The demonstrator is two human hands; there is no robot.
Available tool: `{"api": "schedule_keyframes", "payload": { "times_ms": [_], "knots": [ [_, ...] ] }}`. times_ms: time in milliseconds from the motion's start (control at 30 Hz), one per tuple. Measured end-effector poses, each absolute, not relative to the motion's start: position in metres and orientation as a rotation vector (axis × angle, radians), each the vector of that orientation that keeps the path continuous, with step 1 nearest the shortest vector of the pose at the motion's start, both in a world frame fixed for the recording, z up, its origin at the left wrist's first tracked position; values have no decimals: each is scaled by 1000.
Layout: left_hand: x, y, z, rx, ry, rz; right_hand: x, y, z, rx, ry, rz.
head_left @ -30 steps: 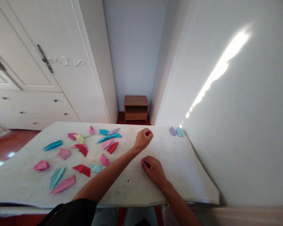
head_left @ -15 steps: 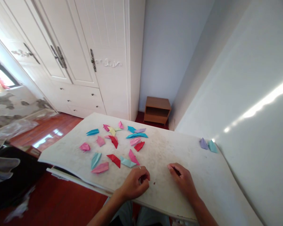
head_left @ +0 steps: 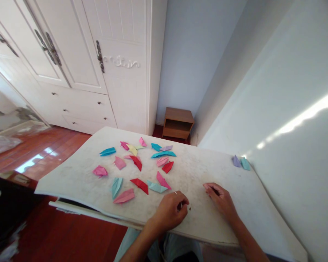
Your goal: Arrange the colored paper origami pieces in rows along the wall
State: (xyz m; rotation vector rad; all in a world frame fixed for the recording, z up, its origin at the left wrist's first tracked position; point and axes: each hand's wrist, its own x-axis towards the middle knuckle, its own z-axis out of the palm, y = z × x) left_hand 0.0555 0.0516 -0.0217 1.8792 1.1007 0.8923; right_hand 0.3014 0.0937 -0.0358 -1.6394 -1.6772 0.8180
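My left hand (head_left: 172, 210) rests on the white tabletop (head_left: 196, 163) near its front edge. Its fingers are loosely curled, thumb close to the index finger, with nothing visible inside. A tiny dark speck (head_left: 190, 209) lies just beside its fingertips. To its right, my right hand (head_left: 220, 198) lies on its side, curled the same way, holding nothing I can see. Nearest my left hand are a pale aqua folded paper piece (head_left: 156, 186), a pink one (head_left: 163, 180) and a red one (head_left: 139, 185). Several more folded papers, including a blue one (head_left: 163, 154), spread leftward and behind.
A lilac folded paper (head_left: 236, 161) and an aqua one (head_left: 245, 163) stand by the wall at the far right. Beyond the table are a white wardrobe (head_left: 125, 91) and a small brown cabinet (head_left: 178, 123). Black items (head_left: 8, 203) sit on the left.
The view has turned slightly, so the table contents sit farther right in the picture. My left hand has edged a little nearer the speck; both hands stay curled. The papers keep their arrangement.
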Motion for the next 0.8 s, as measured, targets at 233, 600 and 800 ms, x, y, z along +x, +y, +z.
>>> {"api": "schedule_keyframes", "payload": {
  "times_ms": [233,600,800],
  "knots": [
    [54,52,-24,1932,1040,886,261,116,-31,-1634,-1888,770],
    [55,54,-29,1936,1051,905,160,170,-11,-1793,-2199,494],
    [54,55,-28,1949,1058,910,161,173,-25,-1531,-2109,605]
  ]
}}
